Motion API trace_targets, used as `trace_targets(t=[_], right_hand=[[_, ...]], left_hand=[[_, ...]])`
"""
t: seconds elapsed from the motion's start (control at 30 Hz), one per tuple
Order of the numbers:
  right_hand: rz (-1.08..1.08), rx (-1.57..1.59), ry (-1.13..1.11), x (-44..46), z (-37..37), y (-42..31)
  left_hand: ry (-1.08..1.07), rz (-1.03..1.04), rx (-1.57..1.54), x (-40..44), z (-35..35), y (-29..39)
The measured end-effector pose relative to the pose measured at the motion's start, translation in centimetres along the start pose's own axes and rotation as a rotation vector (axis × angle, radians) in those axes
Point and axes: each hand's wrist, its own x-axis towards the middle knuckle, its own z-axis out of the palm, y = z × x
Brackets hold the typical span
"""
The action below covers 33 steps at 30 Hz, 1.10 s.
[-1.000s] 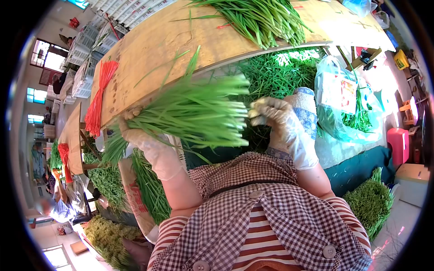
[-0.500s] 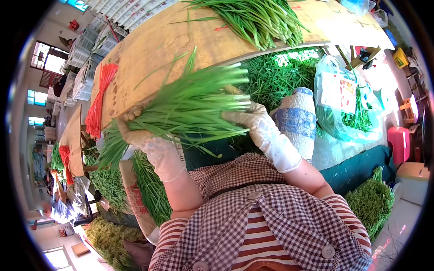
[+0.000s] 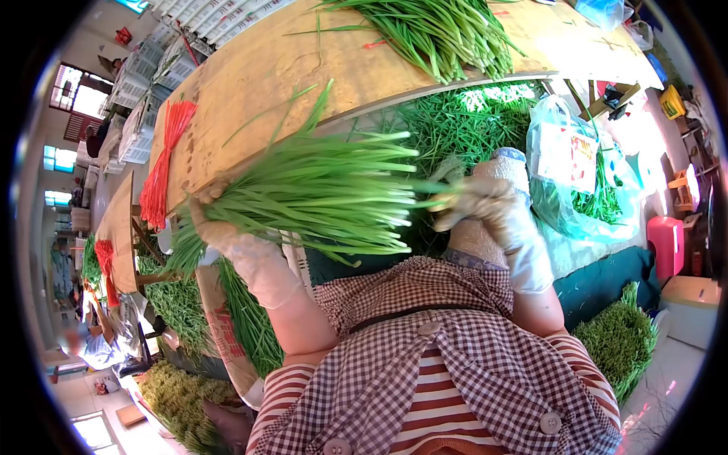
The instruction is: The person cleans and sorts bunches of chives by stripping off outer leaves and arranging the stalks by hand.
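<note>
A thick bunch of green garlic chives [image 3: 318,197] lies across the front of my body, its pale cut ends pointing right. My gloved left hand [image 3: 216,216] is closed around the leafy part at its left side. Just right of the cut ends, my gloved right hand [image 3: 481,201] is blurred by motion. Its fingers are closed on a thin green strand that stretches out of the bunch, seemingly a chive stalk [image 3: 432,189]. Both gloves are whitish and stained.
On the wooden table [image 3: 250,83] rest a larger pile of chives [image 3: 440,34] and red ties [image 3: 168,163]. Loose green trimmings [image 3: 462,125] lie below the table edge. A plastic bag [image 3: 569,167] hangs at right, and more greens [image 3: 618,341] stand by my right side.
My right hand has left the cut ends and moved right, drawing a thin strand out. The left hand keeps its hold on the bunch almost in place.
</note>
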Motion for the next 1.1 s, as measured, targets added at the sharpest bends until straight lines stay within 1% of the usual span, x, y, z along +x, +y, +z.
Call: trace_targets(t=[0.03, 0.07, 0.1, 0.13, 0.17, 0.23, 0.27, 0.3, 0.33, 0.37, 0.4, 0.43, 0.47, 0.5, 0.53, 0.57, 0.6, 0.63, 0.67, 0.77, 0.8, 0.83, 0.9, 0.97, 1.0, 1.1], right_hand=[[-0.067, 0.035, 0.058, -0.2, -2.0, 0.2], [-0.147, 0.136, 0.123, 0.1, -4.5, 0.5], [-0.246, 0.416, 0.134, 0.1, -6.2, 0.4], [-0.229, 0.117, 0.503, 1.1, -7.8, 1.7], [-0.215, -0.134, 0.547, 1.6, -7.9, 2.8], [-0.184, -0.638, 0.628, 2.5, -7.4, 4.2], [-0.063, -0.409, 0.395, 1.8, -3.2, 1.5], [-0.161, -0.227, 0.188, 2.0, -1.3, 1.8], [-0.235, -0.208, 0.14, 2.0, 1.1, 1.6], [-0.363, -0.399, 0.137, 2.3, 3.1, 1.0], [-0.406, -0.439, 0.125, 2.8, 4.5, 1.4], [-0.201, -0.429, 0.156, 2.9, 5.7, 1.2], [-0.174, -0.278, 0.131, 3.9, 6.5, 2.2], [-0.15, -0.129, 0.104, 4.7, 6.9, 3.2], [-0.264, -0.304, 0.172, 4.8, 7.1, 2.6], [-0.273, -0.278, 0.163, 4.9, 7.1, 2.6], [-0.28, -0.252, 0.154, 5.0, 7.0, 2.7], [-0.287, -0.227, 0.143, 5.0, 6.9, 2.8], [-0.396, -0.506, 0.174, 4.6, 6.8, 2.4], [-0.752, -0.793, 0.369, 4.0, 6.5, 1.9], [-0.939, -0.908, 0.472, 4.0, 5.9, 1.7], [-1.134, -0.908, 0.56, 4.4, 5.7, 1.3], [-1.185, -1.243, 0.57, 3.8, 5.8, 0.3], [-1.296, -1.368, 0.478, 4.7, 5.8, 0.9], [-1.29, -1.376, 0.415, 4.9, 5.6, 1.5], [-1.194, -1.393, 0.455, 5.7, 5.9, 0.8]], left_hand=[[0.05, 0.03, 0.018, 0.2, -0.2, 0.6], [-0.124, -0.09, -0.08, -2.2, 1.9, 0.2], [-0.027, 0.024, -0.007, -1.8, 1.7, 0.6], [0.071, 0.136, 0.065, -0.8, 1.2, 1.3], [0.169, 0.246, 0.137, -0.1, 0.5, 1.9], [0.088, 0.167, 0.086, 0.3, -0.4, 2.2], [0.042, 0.116, 0.061, -0.1, -0.3, 1.9], [-0.001, 0.065, 0.039, -0.4, -0.3, 1.8], [-0.056, 0.042, 0.022, -0.3, -0.6, 1.7], [-0.111, 0.02, 0.004, 0.1, -1.2, 1.5], [-0.167, -0.004, -0.013, 0.5, -1.8, 1.3], [-0.225, -0.03, -0.032, 0.8, -1.9, 1.2], [0.09, 0.118, 0.092, 1.0, -1.3, 0.8], [0.111, 0.15, 0.097, 0.9, -0.7, 0.4], [0.133, 0.185, 0.102, 0.4, 0.0, -0.1], [0.159, 0.222, 0.106, 0.2, 0.3, -0.3], [0.079, 0.126, -0.042, 0.3, 0.0, 0.4], [0.067, 0.132, -0.048, 0.1, 0.2, 0.4], [0.056, 0.137, -0.053, 0.0, 0.4, 0.4], [0.066, 0.169, -0.021, -0.4, 0.8, -0.1], [0.073, 0.184, -0.003, -0.4, 0.9, -0.1], [0.064, 0.158, -0.022, -0.3, 0.9, -0.1], [0.053, 0.099, -0.053, -0.4, 0.7, 0.1], [0.096, 0.073, -0.039, -0.5, 0.7, -0.4], [0.112, 0.06, -0.034, -0.3, 0.8, -0.7], [-0.165, -0.064, -0.064, 0.1, -1.4, -0.1]])
